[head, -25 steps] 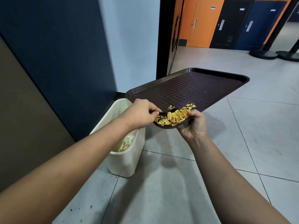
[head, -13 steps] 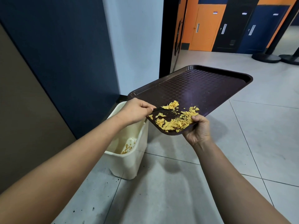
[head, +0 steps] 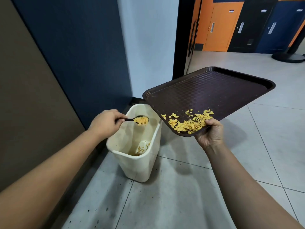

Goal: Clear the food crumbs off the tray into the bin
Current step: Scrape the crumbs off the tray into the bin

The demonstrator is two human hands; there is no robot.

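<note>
Left hand [head: 105, 123] pinches a dark spoon [head: 140, 120] by the handle, bowl full of yellow crumbs, held above the open cream bin [head: 140, 164] on the floor. Right hand [head: 210, 134] grips the near corner of the brown tray [head: 214, 93], tilted w/ crumbs [head: 188, 123] piled at that low corner, next to the bin.

Even, fairly bright indoor light fills the wide-angle head view, brightest on the pale tiled floor [head: 272, 129] toward the upper right. Soft shadows of the tray [head: 214, 90] and the cream bin [head: 140, 169] fall on the tiles beneath and beside them. A faint sheen lies on the tray's textured surface. Wall edges and the doorframe [head: 178, 38] bow from lens distortion, the near forearms look stretched, and the far lockers [head: 222, 25] appear slightly soft
</note>
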